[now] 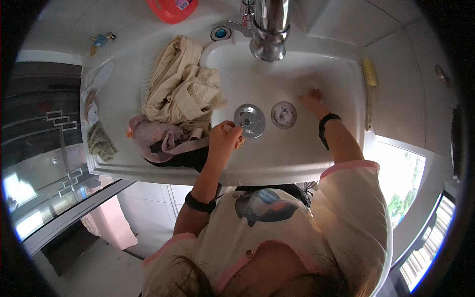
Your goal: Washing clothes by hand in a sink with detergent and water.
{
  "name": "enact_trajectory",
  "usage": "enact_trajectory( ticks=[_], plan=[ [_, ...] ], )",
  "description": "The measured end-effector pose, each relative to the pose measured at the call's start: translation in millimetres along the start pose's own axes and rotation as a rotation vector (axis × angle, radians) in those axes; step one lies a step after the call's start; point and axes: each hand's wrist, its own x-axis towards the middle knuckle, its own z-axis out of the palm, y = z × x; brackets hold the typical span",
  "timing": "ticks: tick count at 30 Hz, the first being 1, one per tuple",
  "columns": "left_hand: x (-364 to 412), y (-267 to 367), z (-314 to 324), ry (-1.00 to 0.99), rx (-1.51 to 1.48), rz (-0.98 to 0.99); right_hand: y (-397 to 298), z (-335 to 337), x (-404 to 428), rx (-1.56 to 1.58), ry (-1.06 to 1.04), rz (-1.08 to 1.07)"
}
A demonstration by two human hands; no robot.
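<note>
My left hand (224, 138) pinches the near-left rim of a round metal sink strainer (254, 124) above the basin. To the strainer's right is the round drain (284, 115), with whitish foam in it. My right hand (313, 99) is low in the right part of the white sink basin (259, 159); its fingers are blurred, and whether they hold anything is unclear. Left of the basin lies a heap of cream ribbed fabric (182, 85). Nearer me, a pink lace-like garment (157, 135) lies against black cloth (182, 157), beside my left wrist.
A chrome faucet (272, 33) rises over the basin's back edge. A yellow-bristled brush (369, 78) lies along the right rim. Small cloths, one of them greenish (101, 142), lie at the far left. A red plastic container (172, 9) is behind the counter ledge.
</note>
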Motion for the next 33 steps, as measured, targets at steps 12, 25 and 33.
enact_trajectory(
  ticks=[12, 25, 33],
  plan=[
    [-11, 18, 5, 0.106, -0.121, -0.015, -107, 46, -29, -0.242, 0.514, -0.919],
    [-35, 27, -3, 0.183, -0.196, -0.029, -146, 69, -69, -0.679, 0.004, -1.000],
    [-34, 25, 3, 0.066, -0.362, 0.054, -16, 44, -34, -0.641, -0.068, -0.724]
  ],
)
